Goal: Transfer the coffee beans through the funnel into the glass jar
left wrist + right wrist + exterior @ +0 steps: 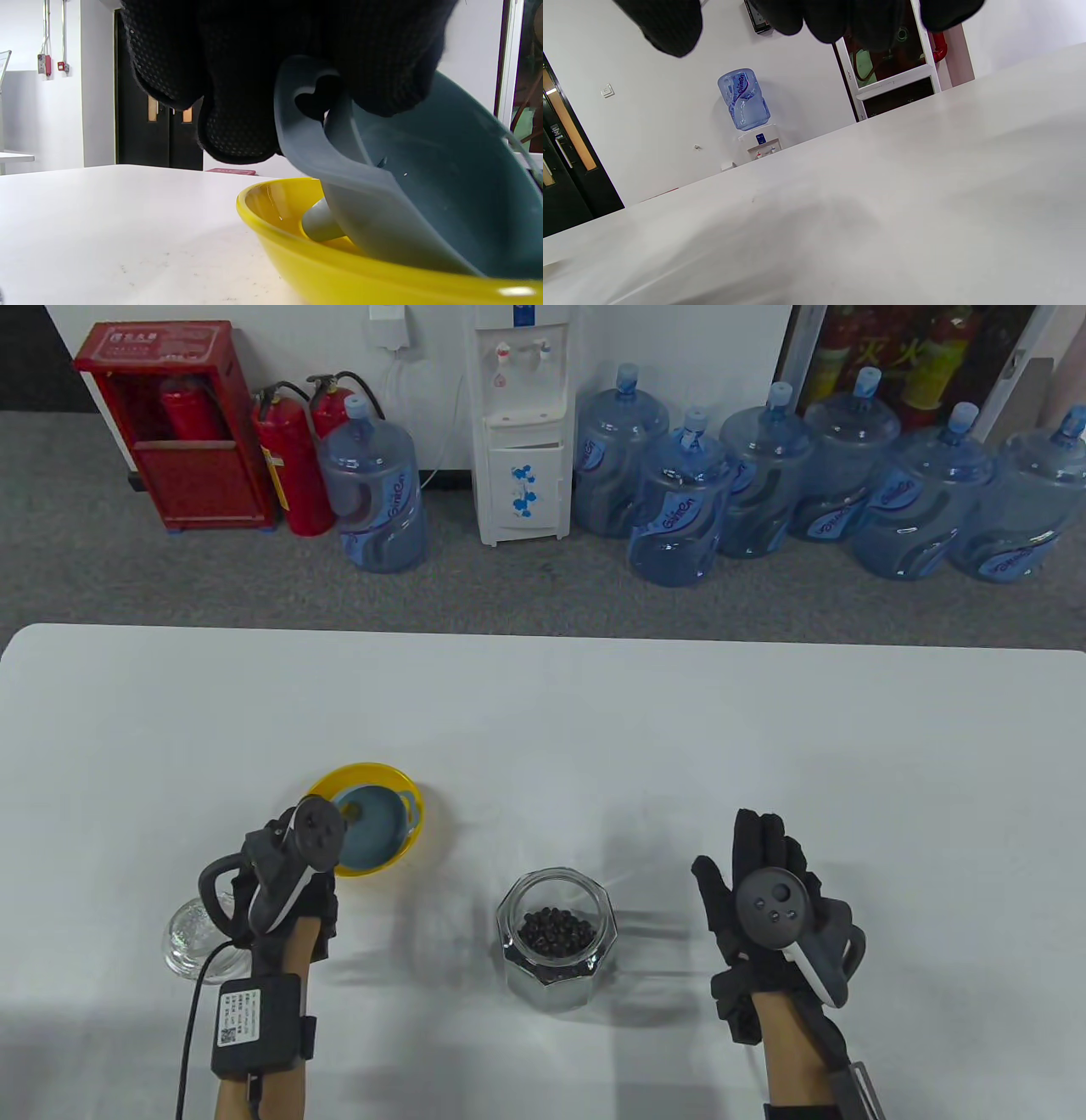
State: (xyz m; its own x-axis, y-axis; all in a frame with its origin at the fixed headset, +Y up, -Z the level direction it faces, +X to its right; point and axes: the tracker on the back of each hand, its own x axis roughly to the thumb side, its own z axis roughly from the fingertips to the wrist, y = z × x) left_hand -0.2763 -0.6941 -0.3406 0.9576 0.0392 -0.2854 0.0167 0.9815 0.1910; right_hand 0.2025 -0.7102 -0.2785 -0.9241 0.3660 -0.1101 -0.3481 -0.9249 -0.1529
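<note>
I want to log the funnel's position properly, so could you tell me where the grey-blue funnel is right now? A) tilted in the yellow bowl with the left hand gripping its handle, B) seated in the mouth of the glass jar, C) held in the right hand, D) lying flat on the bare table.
A: the funnel leans in the yellow bowl, the left hand gripping its handle.

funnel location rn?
Table view, left side: the grey-blue funnel sits tilted in the yellow bowl, gripped by the left hand.
</note>
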